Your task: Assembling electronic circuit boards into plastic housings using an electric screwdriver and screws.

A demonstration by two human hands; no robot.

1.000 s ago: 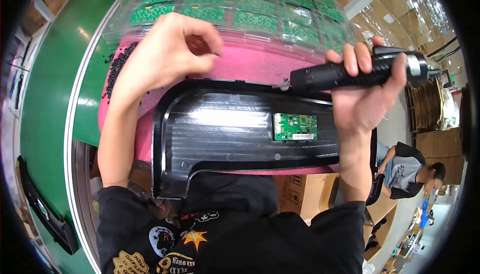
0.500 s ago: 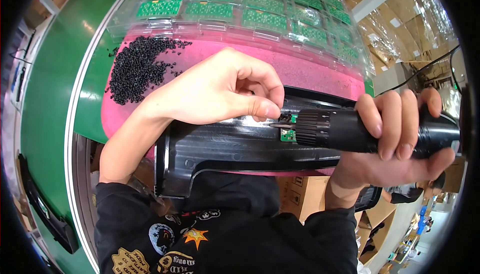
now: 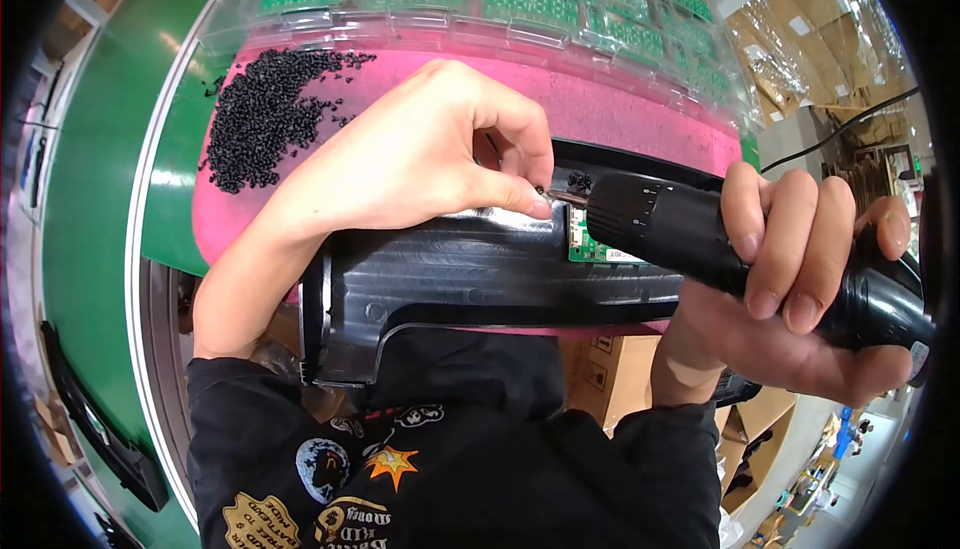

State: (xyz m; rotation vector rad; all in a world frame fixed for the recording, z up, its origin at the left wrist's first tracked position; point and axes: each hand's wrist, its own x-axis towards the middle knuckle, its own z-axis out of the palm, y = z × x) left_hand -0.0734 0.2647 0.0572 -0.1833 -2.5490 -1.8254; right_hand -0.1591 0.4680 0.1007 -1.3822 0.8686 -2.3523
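My right hand (image 3: 822, 249) is wrapped around a black electric screwdriver (image 3: 680, 229), its bit pointing left and slightly up. Thumb and fingertips of my left hand (image 3: 430, 154) are pinched together around a tiny black screw (image 3: 540, 190) at the bit's tip. Both are above a long black plastic housing (image 3: 460, 279) lying across the pink mat. Inside the housing sits a small green circuit board (image 3: 585, 245), partly hidden by the screwdriver. A few loose black screws (image 3: 580, 181) lie by the board, near the housing's far wall.
A heap of small black screws (image 3: 262, 124) is on the pink mat (image 3: 640, 114) at the far left. Behind stand clear plastic trays (image 3: 520, 34) of green circuit boards. Another long black part (image 3: 100, 419) lies on the green surface at left. Cardboard boxes (image 3: 620, 379) are below right.
The screwdriver has lifted off the board, tilting so its bit points up and left to my left fingertips. A screw now shows at the bit. The view has shifted slightly.
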